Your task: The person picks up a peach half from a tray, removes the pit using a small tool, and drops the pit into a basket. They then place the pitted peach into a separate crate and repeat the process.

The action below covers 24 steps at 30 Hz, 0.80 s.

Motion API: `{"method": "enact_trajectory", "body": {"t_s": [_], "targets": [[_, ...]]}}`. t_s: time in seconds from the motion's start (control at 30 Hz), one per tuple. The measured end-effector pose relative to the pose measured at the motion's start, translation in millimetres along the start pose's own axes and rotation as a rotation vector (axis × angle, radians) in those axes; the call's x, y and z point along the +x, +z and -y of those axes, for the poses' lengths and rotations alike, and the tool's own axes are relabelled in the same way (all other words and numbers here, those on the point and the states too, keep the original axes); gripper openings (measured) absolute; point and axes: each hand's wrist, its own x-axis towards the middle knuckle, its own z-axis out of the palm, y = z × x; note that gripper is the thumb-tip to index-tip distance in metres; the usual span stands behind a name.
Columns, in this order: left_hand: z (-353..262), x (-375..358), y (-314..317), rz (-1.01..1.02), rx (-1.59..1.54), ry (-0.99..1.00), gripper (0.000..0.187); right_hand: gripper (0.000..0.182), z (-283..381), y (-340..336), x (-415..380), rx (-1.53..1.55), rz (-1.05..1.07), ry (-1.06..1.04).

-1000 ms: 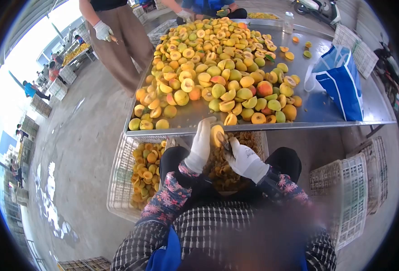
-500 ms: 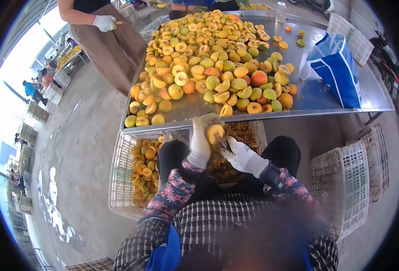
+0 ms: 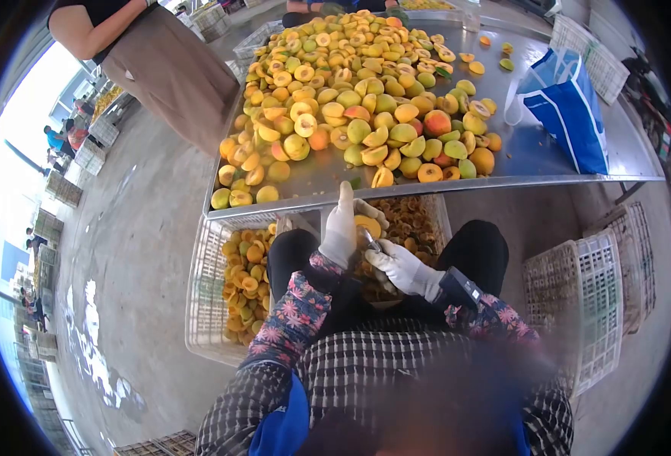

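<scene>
My left hand [image 3: 340,234], in a white glove, holds a yellow peach half [image 3: 367,226] just below the table's front edge. One digit points up while the others curl behind the fruit. My gloved right hand [image 3: 404,267] is closed around a small metal tool [image 3: 373,242], whose tip is at the peach half's lower edge; its exact shape is hard to make out. Below both hands stands a crate of brownish fruit scraps [image 3: 408,220]. A white crate [image 3: 201,304] with peach halves [image 3: 246,281] is by my left knee.
A metal table [image 3: 503,163] carries a big heap of halved peaches [image 3: 351,91] and a blue bag [image 3: 567,114]. White crates [image 3: 579,304] stand at my right. A person [image 3: 161,68] stands at the table's left side; another sits across it.
My left hand has opened somewhat, with one digit now raised, and the peach half has tilted. My right hand has dropped slightly. The standing person has shifted left, raising the gloved hand.
</scene>
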Motion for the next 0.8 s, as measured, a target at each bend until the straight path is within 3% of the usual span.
{"method": "enact_trajectory", "body": {"t_s": [0.1,0.3,0.43,0.57,0.63,0.73,0.8], "targets": [[3,-2,6,-0.123,-0.161,-0.011,0.064,0.021,6,9,-6,0.227,0.013,0.021],[2,-3,12,-0.163,-0.237,0.002,0.06,0.017,6,4,-5,0.546,0.141,0.056],[18,13,-7,-0.035,-0.103,0.025,0.06,0.015,13,12,-9,0.123,-0.063,0.032],[20,17,-4,-0.016,0.046,0.146,0.054,0.016,9,9,-13,0.497,0.015,0.109],[24,21,-4,-0.026,0.032,0.121,0.053,0.015,10,9,-15,0.426,-0.031,0.099],[19,16,14,-0.189,-0.23,-0.085,0.052,0.016,7,9,-14,0.207,-0.134,0.083],[20,17,17,-0.208,-0.208,-0.031,0.052,0.017,-3,5,-9,0.194,-0.125,0.056]]}}
